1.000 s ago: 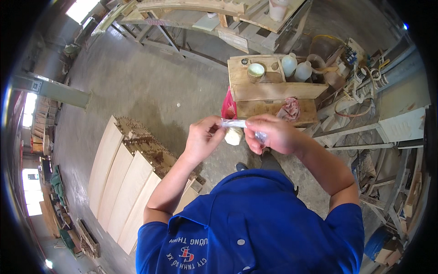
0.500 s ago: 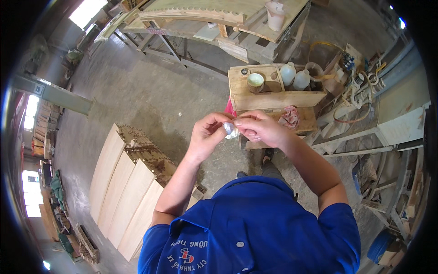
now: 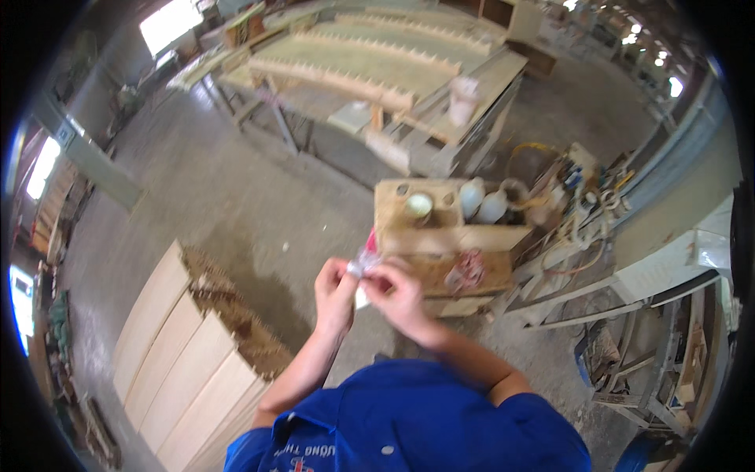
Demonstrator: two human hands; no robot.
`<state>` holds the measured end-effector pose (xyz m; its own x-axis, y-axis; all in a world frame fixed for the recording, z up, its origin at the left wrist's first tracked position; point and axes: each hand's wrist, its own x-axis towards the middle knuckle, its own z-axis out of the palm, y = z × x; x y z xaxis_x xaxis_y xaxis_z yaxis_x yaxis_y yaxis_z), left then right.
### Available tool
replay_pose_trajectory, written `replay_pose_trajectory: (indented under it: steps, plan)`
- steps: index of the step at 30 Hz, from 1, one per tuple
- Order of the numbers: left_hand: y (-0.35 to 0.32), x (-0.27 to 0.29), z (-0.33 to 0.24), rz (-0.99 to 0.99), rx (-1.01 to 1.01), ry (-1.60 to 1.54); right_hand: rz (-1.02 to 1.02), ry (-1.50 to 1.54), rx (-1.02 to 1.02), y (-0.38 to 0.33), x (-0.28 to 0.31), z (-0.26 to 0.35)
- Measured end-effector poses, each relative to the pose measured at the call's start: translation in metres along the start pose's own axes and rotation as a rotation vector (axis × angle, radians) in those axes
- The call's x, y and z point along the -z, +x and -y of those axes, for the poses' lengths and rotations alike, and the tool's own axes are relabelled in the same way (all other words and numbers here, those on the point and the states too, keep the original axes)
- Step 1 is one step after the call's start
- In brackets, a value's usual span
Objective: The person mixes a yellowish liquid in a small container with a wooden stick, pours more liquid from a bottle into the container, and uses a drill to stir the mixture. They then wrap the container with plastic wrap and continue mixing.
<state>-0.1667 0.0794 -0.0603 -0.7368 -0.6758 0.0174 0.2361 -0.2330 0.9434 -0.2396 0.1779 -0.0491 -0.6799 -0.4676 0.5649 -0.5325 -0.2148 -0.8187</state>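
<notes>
Both hands, left (image 3: 336, 289) and right (image 3: 395, 295), pinch a small clear packet (image 3: 364, 260) together above the concrete floor (image 3: 236, 204), near a wooden stand (image 3: 440, 236).

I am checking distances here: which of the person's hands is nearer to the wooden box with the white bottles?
The right hand is nearer, just below-left of the wooden box. The left hand is further left; both pinch a small clear wrapper.

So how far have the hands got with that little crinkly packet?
Done: the small clear packet is up off the bench. In hand: the left hand and right hand pinch it together, fingers working its top. Left: whether it is open is too blurred to tell.
</notes>
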Motion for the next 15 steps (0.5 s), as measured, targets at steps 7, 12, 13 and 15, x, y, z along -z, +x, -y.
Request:
replay_pose_trajectory:
  steps: [7,12,13,15]
  plan:
    - [0.002,-0.011,0.007,-0.006,0.041,-0.203,-0.049,-0.170,0.018,0.013,-0.002,-0.012]
    - [-0.001,-0.010,0.012,0.048,0.051,-0.196,-0.046,-0.268,0.050,0.014,0.007,-0.012]
    - [-0.001,-0.010,0.011,0.071,0.061,-0.218,-0.033,-0.268,0.064,0.014,0.008,-0.011]
    - [-0.004,-0.005,0.011,0.150,0.090,-0.257,0.001,-0.268,0.081,0.010,0.010,-0.008]
